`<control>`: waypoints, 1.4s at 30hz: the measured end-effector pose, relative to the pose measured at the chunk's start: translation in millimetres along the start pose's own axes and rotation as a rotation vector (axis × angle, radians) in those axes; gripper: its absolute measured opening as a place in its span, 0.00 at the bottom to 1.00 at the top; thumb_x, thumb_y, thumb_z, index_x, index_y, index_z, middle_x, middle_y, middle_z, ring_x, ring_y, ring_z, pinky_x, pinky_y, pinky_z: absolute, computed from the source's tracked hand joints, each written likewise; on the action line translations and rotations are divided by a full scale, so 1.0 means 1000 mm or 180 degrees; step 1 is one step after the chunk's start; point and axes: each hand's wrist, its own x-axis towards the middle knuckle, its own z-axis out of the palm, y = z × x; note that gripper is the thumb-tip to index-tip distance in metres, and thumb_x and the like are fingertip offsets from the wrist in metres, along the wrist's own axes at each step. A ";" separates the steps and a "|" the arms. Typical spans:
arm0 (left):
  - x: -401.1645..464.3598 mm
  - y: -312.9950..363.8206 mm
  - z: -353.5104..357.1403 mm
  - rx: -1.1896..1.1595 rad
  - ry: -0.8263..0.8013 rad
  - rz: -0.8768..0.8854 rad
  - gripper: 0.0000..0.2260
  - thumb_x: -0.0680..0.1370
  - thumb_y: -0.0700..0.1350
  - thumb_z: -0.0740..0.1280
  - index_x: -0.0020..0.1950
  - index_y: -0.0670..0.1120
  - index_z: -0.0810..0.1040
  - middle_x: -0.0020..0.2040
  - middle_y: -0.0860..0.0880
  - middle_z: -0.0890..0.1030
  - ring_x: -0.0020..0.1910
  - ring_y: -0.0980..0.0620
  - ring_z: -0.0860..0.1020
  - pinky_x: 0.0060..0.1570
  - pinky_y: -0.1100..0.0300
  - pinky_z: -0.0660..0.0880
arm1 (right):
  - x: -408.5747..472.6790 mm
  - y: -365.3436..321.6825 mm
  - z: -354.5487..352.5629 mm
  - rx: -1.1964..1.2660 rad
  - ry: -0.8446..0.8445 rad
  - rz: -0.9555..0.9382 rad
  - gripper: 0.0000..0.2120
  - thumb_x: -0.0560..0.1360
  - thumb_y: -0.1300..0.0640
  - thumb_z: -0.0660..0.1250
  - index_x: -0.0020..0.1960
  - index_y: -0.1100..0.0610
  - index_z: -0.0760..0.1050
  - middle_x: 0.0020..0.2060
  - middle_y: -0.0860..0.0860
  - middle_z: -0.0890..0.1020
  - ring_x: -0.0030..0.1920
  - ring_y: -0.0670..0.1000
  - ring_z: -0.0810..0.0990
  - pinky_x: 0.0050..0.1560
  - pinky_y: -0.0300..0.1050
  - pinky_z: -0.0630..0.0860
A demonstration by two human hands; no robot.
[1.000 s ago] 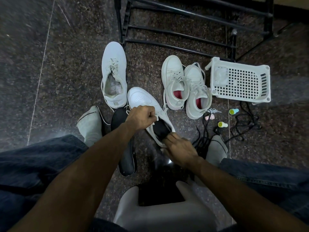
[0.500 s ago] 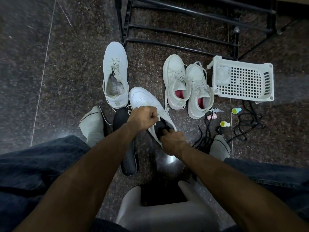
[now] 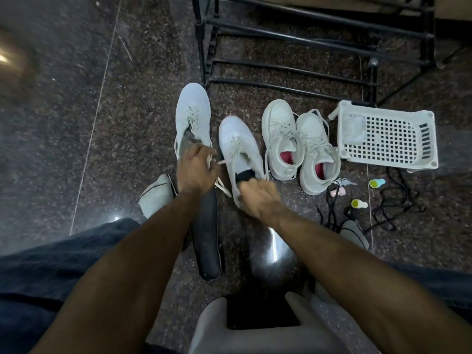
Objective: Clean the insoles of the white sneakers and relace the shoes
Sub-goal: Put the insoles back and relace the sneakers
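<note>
Sneaker looks light and floppy: your left hand pinches its limp lace, right hand, blurred, seemingly grips the firmer heel—hold there.

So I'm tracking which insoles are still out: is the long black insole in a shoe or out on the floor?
Out. The black insole lies flat on the floor, under the left forearm, outside every sneaker.

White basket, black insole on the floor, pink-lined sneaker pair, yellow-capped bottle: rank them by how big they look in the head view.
1. White basket
2. Pink-lined sneaker pair, close to the basket, so that order is unsure
3. Black insole, nearer the camera
4. Yellow-capped bottle
</note>
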 end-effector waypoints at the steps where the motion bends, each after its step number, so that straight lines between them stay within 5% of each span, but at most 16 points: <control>1: 0.004 -0.006 -0.003 0.0252 -0.0155 -0.0095 0.14 0.74 0.43 0.66 0.59 0.45 0.79 0.60 0.44 0.76 0.62 0.41 0.73 0.59 0.46 0.70 | 0.012 0.000 -0.008 0.0015 0.0083 0.0073 0.10 0.78 0.56 0.62 0.57 0.56 0.76 0.54 0.57 0.81 0.55 0.58 0.80 0.49 0.48 0.74; 4: 0.016 -0.017 -0.009 0.0771 -0.0786 -0.0304 0.19 0.74 0.43 0.65 0.66 0.48 0.75 0.68 0.45 0.72 0.70 0.44 0.67 0.68 0.47 0.61 | 0.042 0.007 -0.024 0.0062 0.0275 0.0297 0.17 0.75 0.58 0.65 0.64 0.57 0.71 0.60 0.56 0.77 0.61 0.58 0.75 0.52 0.52 0.74; 8: 0.029 -0.029 -0.007 0.0812 -0.1677 -0.0518 0.23 0.77 0.42 0.63 0.72 0.51 0.70 0.70 0.42 0.72 0.65 0.36 0.73 0.64 0.48 0.69 | 0.032 0.008 -0.015 -0.0139 0.0824 -0.0022 0.18 0.73 0.56 0.66 0.62 0.57 0.72 0.58 0.55 0.75 0.60 0.57 0.71 0.56 0.55 0.70; 13: 0.035 -0.032 -0.004 0.0562 -0.1731 -0.0711 0.24 0.75 0.42 0.64 0.72 0.53 0.71 0.70 0.41 0.72 0.68 0.37 0.70 0.66 0.41 0.69 | -0.006 -0.026 0.068 0.1357 -0.0608 0.0605 0.16 0.77 0.45 0.63 0.54 0.57 0.76 0.53 0.58 0.81 0.55 0.60 0.80 0.52 0.50 0.75; 17: 0.033 -0.035 -0.006 0.0464 -0.1700 -0.0631 0.25 0.75 0.40 0.64 0.72 0.52 0.70 0.71 0.42 0.71 0.69 0.39 0.69 0.67 0.42 0.68 | -0.014 -0.057 0.108 0.2429 -0.0966 0.1153 0.19 0.73 0.42 0.69 0.52 0.57 0.77 0.51 0.58 0.82 0.54 0.60 0.80 0.51 0.48 0.74; 24: 0.029 -0.022 -0.001 0.0512 -0.1669 -0.0638 0.24 0.79 0.42 0.62 0.75 0.52 0.66 0.74 0.43 0.68 0.70 0.40 0.68 0.68 0.52 0.64 | 0.001 -0.058 0.111 0.2288 -0.1097 0.1381 0.13 0.71 0.54 0.66 0.53 0.57 0.80 0.54 0.57 0.82 0.57 0.60 0.80 0.57 0.52 0.77; 33: -0.016 0.009 0.018 0.0161 -0.1800 -0.0778 0.24 0.75 0.44 0.63 0.72 0.51 0.71 0.68 0.41 0.75 0.65 0.38 0.73 0.64 0.51 0.70 | -0.053 0.052 0.090 0.1541 -0.0860 0.1573 0.11 0.72 0.51 0.63 0.53 0.51 0.76 0.56 0.57 0.81 0.56 0.60 0.79 0.54 0.49 0.75; 39: -0.072 0.032 0.027 -0.0201 -0.1951 -0.0726 0.19 0.73 0.47 0.64 0.63 0.48 0.79 0.58 0.41 0.81 0.58 0.39 0.78 0.57 0.51 0.75 | -0.076 0.050 0.106 0.1229 -0.0603 0.1319 0.36 0.71 0.37 0.67 0.73 0.49 0.58 0.66 0.52 0.69 0.65 0.58 0.71 0.58 0.54 0.71; 42: -0.095 0.032 0.030 -0.0412 -0.1513 -0.0701 0.18 0.72 0.52 0.61 0.54 0.47 0.84 0.50 0.43 0.84 0.51 0.40 0.81 0.48 0.51 0.77 | -0.083 0.034 0.119 0.0827 -0.0561 0.1306 0.51 0.67 0.32 0.69 0.78 0.51 0.46 0.68 0.51 0.65 0.67 0.56 0.68 0.59 0.57 0.70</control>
